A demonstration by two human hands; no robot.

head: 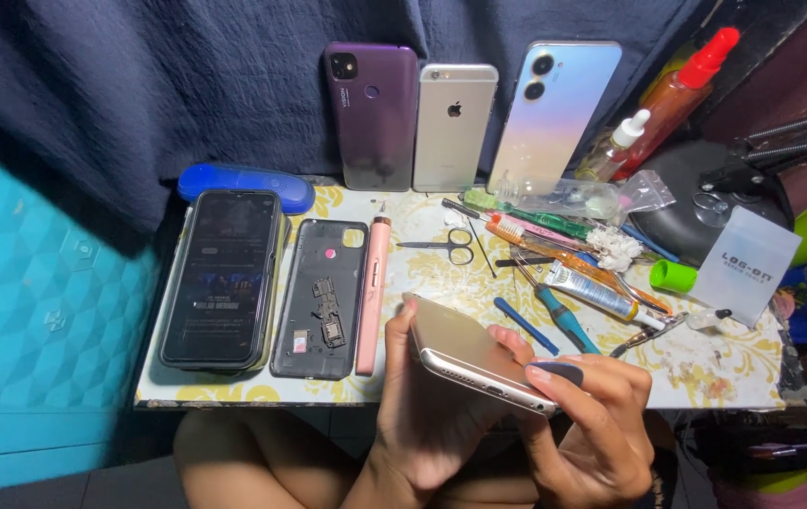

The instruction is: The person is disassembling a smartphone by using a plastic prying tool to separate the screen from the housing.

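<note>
My left hand grips a gold smartphone from below, tilted with its bottom edge toward me, above the front edge of the small table. My right hand pinches a small dark blue pick and presses it against the phone's lower right corner. On the table to the left lie a black phone with its screen lit, an opened dark phone back with parts showing, and a pink pen-shaped tool.
Three phones lean on the dark cloth at the back: purple, silver, pale blue. Scissors, toothbrushes, a glue tube, a blue screwdriver, bottles and a white card crowd the right. A turquoise wall stands left.
</note>
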